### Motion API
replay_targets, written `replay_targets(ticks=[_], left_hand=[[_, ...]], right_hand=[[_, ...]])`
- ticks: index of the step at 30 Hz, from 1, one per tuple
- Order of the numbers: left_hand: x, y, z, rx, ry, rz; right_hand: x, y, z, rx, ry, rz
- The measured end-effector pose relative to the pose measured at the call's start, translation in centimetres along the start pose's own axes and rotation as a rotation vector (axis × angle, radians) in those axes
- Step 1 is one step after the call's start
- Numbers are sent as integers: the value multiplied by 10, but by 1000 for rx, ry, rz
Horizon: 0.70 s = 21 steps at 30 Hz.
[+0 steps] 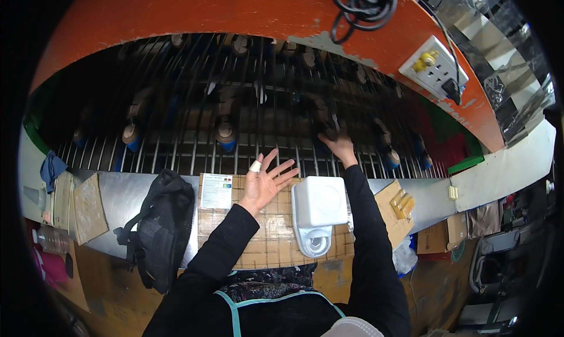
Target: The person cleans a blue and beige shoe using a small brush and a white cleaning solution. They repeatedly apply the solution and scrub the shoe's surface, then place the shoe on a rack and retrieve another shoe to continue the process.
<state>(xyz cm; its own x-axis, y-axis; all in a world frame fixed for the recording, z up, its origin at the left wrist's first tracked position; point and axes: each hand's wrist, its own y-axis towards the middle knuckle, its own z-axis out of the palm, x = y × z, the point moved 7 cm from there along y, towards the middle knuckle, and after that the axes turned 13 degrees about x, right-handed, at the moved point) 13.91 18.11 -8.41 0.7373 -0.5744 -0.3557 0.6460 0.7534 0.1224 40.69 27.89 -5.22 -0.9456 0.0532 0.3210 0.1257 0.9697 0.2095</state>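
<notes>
My left hand (262, 183) is palm up above the bench with its fingers spread. It holds nothing, and one finger wears a pale wrap. My right hand (338, 147) reaches between the metal bars at the opening. Its fingers close around the near end of a dark shoe (321, 117); shadow hides part of the grip. On the bars lie several more shoe-shaped pieces, tan and blue, such as the shoe (225, 131) in the middle and the one (131, 136) to its left. Between my forearms stands a white plastic container (320, 202) with a round cup at its near end.
A red-orange machine hood (194, 11) arches over the metal bars (258, 152). Cables (364, 11) hang from it beside a white socket panel (433, 67). A black mesh bag (164, 225) lies left on the bench. Yellowish blocks (402, 204) sit on cardboard at right.
</notes>
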Motion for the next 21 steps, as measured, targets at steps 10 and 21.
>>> replay_targets(ticks=[10,21], left_hand=[[-11,10,-3,58,-12,20],[-1,-59,91,357,166,-182]], right_hand=[[-8,28,-45,66,28,64],[156,-202,-188,32,875,-172]])
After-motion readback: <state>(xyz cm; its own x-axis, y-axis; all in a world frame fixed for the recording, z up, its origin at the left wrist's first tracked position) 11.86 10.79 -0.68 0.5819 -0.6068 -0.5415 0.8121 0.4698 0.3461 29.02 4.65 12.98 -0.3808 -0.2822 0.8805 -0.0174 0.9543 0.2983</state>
